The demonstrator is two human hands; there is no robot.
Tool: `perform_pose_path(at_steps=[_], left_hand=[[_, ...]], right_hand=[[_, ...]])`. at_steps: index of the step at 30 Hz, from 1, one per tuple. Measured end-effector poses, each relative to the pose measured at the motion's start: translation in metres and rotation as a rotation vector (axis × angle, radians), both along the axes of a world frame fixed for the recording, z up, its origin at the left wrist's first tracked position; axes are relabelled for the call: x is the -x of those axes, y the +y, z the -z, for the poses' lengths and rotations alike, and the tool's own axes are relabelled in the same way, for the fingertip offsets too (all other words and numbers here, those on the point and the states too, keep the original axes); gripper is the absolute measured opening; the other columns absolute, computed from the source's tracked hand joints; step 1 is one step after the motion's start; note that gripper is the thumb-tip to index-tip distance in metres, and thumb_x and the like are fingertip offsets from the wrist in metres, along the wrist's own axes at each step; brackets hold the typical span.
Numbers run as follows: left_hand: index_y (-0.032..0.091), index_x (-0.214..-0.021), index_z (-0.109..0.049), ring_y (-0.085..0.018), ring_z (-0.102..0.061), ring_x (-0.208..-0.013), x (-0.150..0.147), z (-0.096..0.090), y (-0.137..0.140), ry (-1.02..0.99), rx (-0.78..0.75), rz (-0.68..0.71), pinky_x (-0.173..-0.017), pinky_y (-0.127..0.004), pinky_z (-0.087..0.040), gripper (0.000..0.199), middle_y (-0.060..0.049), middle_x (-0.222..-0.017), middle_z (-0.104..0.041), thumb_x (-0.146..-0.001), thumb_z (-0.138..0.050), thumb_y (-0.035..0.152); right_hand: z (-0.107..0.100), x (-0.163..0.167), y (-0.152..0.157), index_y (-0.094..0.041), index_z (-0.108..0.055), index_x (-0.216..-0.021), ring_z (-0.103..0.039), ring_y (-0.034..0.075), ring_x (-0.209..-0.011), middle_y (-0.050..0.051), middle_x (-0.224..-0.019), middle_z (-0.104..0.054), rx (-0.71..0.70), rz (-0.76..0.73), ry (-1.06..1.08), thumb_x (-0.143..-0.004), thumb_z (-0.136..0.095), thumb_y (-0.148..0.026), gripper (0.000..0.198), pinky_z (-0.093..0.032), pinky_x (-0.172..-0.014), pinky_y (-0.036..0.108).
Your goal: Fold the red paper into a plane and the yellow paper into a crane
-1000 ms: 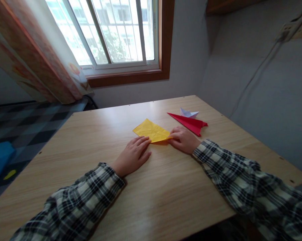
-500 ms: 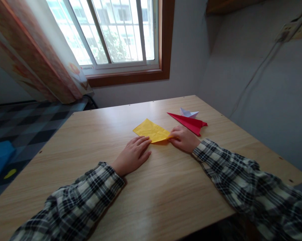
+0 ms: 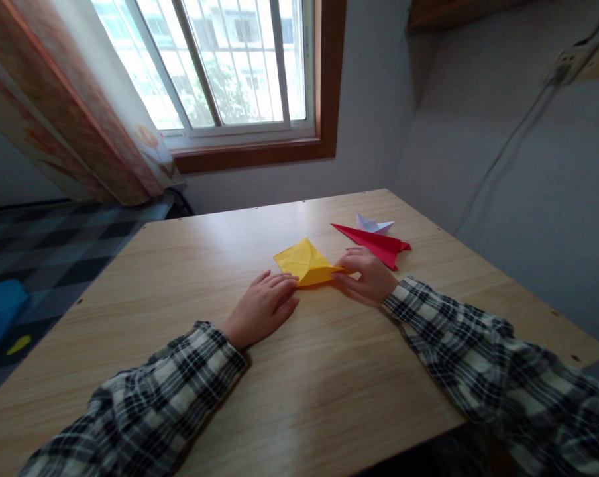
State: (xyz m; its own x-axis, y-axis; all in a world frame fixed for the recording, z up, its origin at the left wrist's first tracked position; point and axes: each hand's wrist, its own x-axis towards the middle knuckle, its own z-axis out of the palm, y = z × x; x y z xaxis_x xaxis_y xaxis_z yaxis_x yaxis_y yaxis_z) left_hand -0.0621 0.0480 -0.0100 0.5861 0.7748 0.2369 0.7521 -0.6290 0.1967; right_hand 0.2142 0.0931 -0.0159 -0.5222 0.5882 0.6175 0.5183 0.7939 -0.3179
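A folded sheet of yellow paper (image 3: 299, 258) lies on the wooden table between my hands, creased across its middle. My left hand (image 3: 264, 301) rests flat at its near left edge, fingertips touching the paper and thumb apart from the fingers. With thumb and fingers, my right hand (image 3: 366, 275) pinches the paper's right corner, which is lifted a little off the table. Just beyond my right hand lies a red paper plane (image 3: 372, 244). Behind that sits a small white folded paper boat (image 3: 374, 225).
The wooden table (image 3: 190, 265) ends at a wall with a window (image 3: 230, 66) at the back. A curtain (image 3: 81, 99) hangs at the left, above a checked cloth surface (image 3: 55, 245) with a blue item (image 3: 1, 311) on it. A cable (image 3: 508, 146) runs down the right wall.
The paper's right part has turned up and inward with my right hand, so a raised fold now shows along its near side. The left hand has barely moved.
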Motion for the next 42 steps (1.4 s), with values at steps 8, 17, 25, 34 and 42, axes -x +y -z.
perform_pose_path(at_steps=[8,17,25,34,42], left_hand=[[0.022,-0.102,-0.066,-0.020,-0.071,-0.094,0.002,0.000,0.001,-0.109,-0.069,-0.052,-0.115,-0.055,-0.034,0.017,-0.003,-0.102,-0.076,-0.095,-0.053,0.033],[0.023,-0.110,-0.067,-0.018,-0.070,-0.086,-0.002,-0.006,0.000,-0.204,0.035,-0.076,-0.118,-0.051,-0.034,0.025,-0.001,-0.100,-0.076,-0.098,-0.047,0.032],[0.022,-0.097,-0.067,-0.018,-0.066,-0.083,-0.002,-0.007,-0.001,-0.306,0.082,-0.088,-0.109,-0.049,-0.044,0.022,-0.001,-0.090,-0.073,-0.096,-0.048,0.033],[0.020,-0.097,-0.061,-0.020,-0.066,-0.088,-0.004,-0.009,-0.003,-0.316,0.069,-0.147,-0.108,-0.050,-0.042,0.014,-0.001,-0.090,-0.070,-0.092,-0.050,0.028],[0.018,-0.134,-0.049,-0.023,-0.067,-0.096,-0.004,-0.007,-0.003,-0.347,0.026,-0.176,-0.102,-0.045,-0.047,0.046,-0.003,-0.093,-0.072,-0.089,-0.054,0.025]], right_hand=[[-0.002,0.009,-0.010,-0.023,-0.067,-0.085,-0.066,0.018,-0.075,0.003,-0.080,-0.073,-0.006,-0.145,0.072,-0.093,-0.061,-0.034,0.015,-0.048,-0.099,0.045],[0.006,0.005,-0.009,-0.022,-0.056,-0.114,-0.065,0.024,-0.093,0.010,-0.107,-0.070,0.131,-0.016,0.156,-0.080,-0.075,-0.049,0.047,-0.055,-0.081,0.039],[0.002,0.011,-0.009,-0.020,-0.061,-0.105,-0.066,0.021,-0.082,0.005,-0.092,-0.071,0.243,-0.008,0.140,-0.086,-0.067,-0.030,0.022,-0.052,-0.075,0.034],[0.003,0.011,-0.008,-0.018,-0.062,-0.106,-0.066,0.019,-0.078,0.005,-0.090,-0.072,0.332,0.012,0.142,-0.082,-0.064,-0.020,0.024,-0.051,-0.073,0.031],[0.005,0.009,-0.007,-0.020,-0.057,-0.101,-0.067,0.020,-0.083,0.004,-0.089,-0.071,0.381,0.071,0.096,-0.081,-0.061,-0.019,0.020,-0.050,-0.074,0.031]])
